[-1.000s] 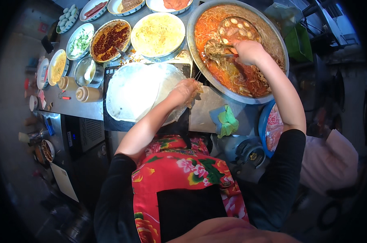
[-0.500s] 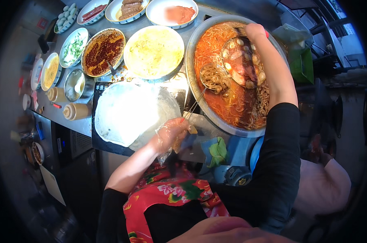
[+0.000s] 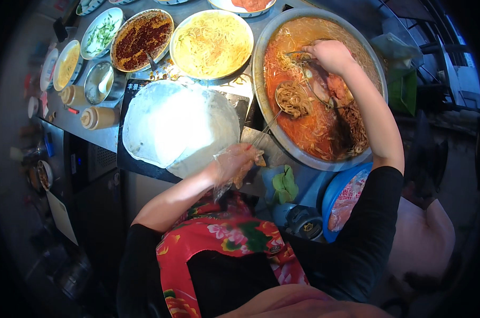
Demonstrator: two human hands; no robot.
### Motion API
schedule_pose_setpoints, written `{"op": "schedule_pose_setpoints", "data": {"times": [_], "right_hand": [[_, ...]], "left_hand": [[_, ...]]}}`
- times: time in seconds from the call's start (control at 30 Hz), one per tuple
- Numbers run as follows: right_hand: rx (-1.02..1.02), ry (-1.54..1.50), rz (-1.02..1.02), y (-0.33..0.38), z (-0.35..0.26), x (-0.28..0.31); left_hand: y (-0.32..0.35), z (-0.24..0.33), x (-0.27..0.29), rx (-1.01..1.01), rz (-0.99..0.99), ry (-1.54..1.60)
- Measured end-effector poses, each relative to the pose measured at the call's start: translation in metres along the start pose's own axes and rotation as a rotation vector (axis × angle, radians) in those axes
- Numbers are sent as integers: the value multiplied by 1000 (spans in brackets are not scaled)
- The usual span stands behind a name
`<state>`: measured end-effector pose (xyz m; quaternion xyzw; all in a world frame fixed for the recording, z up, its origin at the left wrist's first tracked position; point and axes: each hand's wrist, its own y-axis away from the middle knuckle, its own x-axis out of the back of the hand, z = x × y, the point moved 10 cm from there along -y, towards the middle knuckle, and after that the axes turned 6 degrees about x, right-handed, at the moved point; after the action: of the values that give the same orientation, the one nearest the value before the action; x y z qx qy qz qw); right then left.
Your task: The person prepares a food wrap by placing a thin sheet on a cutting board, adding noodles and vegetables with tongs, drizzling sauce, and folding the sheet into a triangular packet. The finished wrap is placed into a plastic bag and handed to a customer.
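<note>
Just outside pot rim (image 3: 258, 74), left hand (image 3: 234, 161) clamped on strainer handle (image 3: 267, 128); inside rim, right hand (image 3: 330, 55) clamped on metal utensil (image 3: 295, 52).

The pale sheet (image 3: 181, 127) is whitened by glare at its middle. The surface (image 3: 105, 136) left of it is brightly lit; the pan (image 3: 258, 74) right of it is partly shadowed. Far to its left, everything is dimmed and blurred.
</note>
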<state>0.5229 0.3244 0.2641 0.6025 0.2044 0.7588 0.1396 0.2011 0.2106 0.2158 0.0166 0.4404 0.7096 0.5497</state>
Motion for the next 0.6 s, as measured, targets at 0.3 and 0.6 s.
{"op": "schedule_pose_setpoints", "data": {"times": [0.3, 0.6], "right_hand": [[-171, -186, -251, 24, -33, 4], [-255, -229, 61, 57, -32, -2]], "left_hand": [[1, -5, -2, -83, 63, -107], [13, -27, 7, 66, 73, 95]]}}
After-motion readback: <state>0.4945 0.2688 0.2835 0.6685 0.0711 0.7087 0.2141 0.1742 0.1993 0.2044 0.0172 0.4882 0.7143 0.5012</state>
